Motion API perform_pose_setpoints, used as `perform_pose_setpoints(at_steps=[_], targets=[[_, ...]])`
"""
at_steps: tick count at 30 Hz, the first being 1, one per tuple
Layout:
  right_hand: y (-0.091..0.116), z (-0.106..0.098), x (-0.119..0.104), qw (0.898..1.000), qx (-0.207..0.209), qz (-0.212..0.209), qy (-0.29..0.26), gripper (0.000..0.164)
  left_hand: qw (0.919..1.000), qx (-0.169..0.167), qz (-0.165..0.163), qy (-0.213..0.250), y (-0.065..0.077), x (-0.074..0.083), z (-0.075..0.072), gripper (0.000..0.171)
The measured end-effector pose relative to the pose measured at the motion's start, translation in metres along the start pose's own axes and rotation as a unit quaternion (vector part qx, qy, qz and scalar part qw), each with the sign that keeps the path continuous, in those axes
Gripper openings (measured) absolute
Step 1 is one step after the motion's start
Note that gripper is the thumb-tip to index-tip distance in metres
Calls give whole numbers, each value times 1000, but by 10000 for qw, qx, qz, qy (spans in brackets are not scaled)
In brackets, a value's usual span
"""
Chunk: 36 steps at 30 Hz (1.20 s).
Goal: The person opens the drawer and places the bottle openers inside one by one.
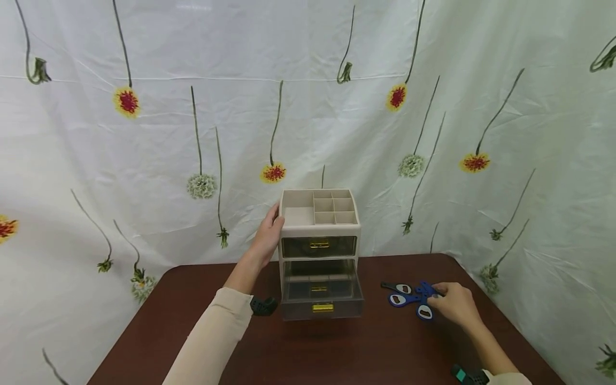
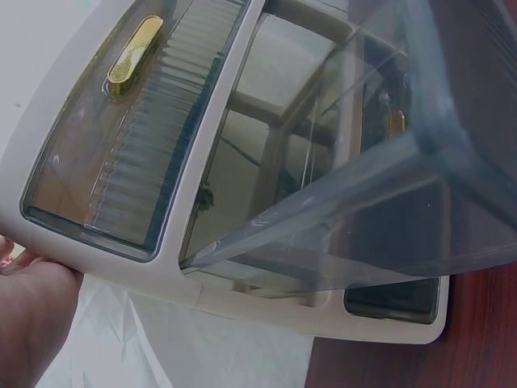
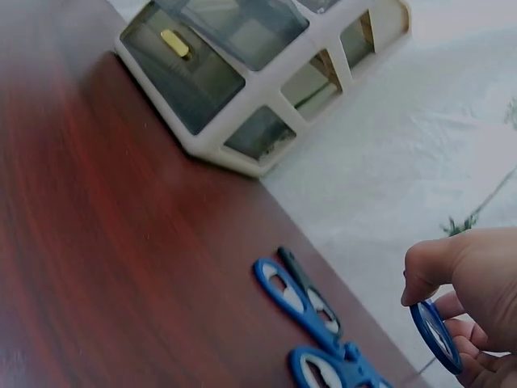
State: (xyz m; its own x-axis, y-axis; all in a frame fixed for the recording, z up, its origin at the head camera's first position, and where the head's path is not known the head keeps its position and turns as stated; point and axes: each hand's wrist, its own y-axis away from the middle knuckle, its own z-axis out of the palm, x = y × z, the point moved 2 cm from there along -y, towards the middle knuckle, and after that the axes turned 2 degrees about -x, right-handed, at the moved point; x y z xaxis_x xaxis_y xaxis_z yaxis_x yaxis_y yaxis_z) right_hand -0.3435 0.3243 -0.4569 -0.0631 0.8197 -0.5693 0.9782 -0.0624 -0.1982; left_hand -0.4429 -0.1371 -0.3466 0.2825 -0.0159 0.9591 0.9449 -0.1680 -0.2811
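Note:
A cream desktop organizer [image 1: 320, 229] with smoky see-through drawers stands at the back of the table, its middle drawer [image 1: 322, 309] pulled out. Against the organizer's upper left side rests my left hand [image 1: 267, 235], its fingers partly hidden; the left wrist view shows this hand [image 2: 36, 311] at the side's edge. On the right, my right hand [image 1: 454, 303] pinches a blue loop [image 3: 436, 335], which looks like a scissors handle. Beside it lie blue-handled scissors [image 1: 404, 300] with white-lined loops and a black handle [image 3: 311, 291]. Their blades cannot be made out.
The dark red-brown table [image 1: 192, 321] carries the organizer at its far edge. Divided compartments [image 1: 334, 206] form the organizer's top. Above and below the pulled-out drawer are pushed-in drawers with gold handles [image 2: 136, 55]. A white flower-print cloth [image 1: 308, 123] hangs behind.

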Motion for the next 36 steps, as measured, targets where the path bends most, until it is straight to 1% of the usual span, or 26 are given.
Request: perform_pose_setpoints(at_steps=[4, 9, 14, 21, 26, 31, 36], targets=[[-4, 0, -13, 9998, -32, -134, -117, 42, 10000, -52, 9, 25, 0, 1, 1, 59], [-8, 2, -28, 9991, -157, -297, -270, 42, 10000, -25, -20, 71, -1, 1, 1, 59], [-8, 3, -49, 9977, -278, -373, -492, 41, 10000, 6, -83, 40, 0, 0, 2, 59], [-12, 4, -79, 9957, -326, -607, -616, 37, 10000, 0, -5, 64, 0, 1, 2, 59], [-14, 3, -98, 9941, -342, -832, -611, 37, 10000, -54, -41, 53, 0, 1, 3, 60], [-17, 4, -119, 9917, -401, -1110, -519, 38, 9999, -18, -55, 92, 0, 1, 3, 60], [-20, 8, -140, 9863, -602, -1341, -744, 39, 10000, 10, -48, 86, -1, 1, 2, 59]])
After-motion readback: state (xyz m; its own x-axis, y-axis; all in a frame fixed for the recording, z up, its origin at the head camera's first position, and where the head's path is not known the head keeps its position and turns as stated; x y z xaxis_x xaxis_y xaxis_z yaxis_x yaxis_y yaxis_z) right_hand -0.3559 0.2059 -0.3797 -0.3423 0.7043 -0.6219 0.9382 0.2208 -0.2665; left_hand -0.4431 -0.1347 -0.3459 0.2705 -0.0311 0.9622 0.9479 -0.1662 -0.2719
